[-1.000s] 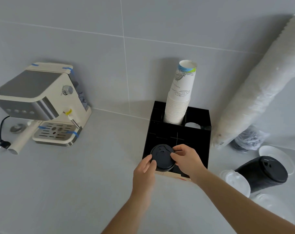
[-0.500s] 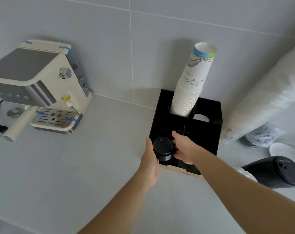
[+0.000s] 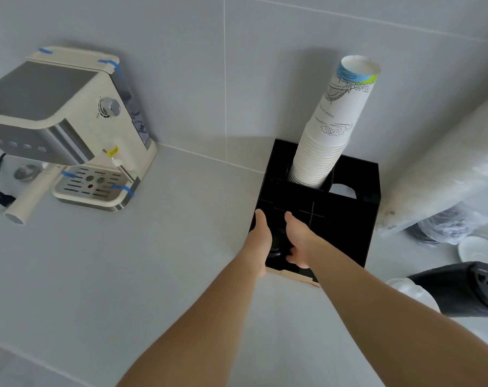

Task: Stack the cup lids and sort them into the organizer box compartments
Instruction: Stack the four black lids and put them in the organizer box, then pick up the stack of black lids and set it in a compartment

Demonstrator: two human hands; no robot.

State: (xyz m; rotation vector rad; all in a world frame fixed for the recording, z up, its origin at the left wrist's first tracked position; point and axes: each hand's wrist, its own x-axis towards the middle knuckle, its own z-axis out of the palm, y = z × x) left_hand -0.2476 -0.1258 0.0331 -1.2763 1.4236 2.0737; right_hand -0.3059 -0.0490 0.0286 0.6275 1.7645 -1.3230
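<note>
I see my left hand (image 3: pixel 261 241) and right hand (image 3: pixel 298 241) cupping a black lid stack (image 3: pixel 278 247) between them, fingers wrapped round its sides; the stack stands upright, long axis vertical, in the near-left compartment of the black organizer box (image 3: pixel 346 219); paper cups (image 3: pixel 329 141) rise from the far-left compartment, their print too small to read; an espresso machine (image 3: pixel 66 127) sits far left.
</note>
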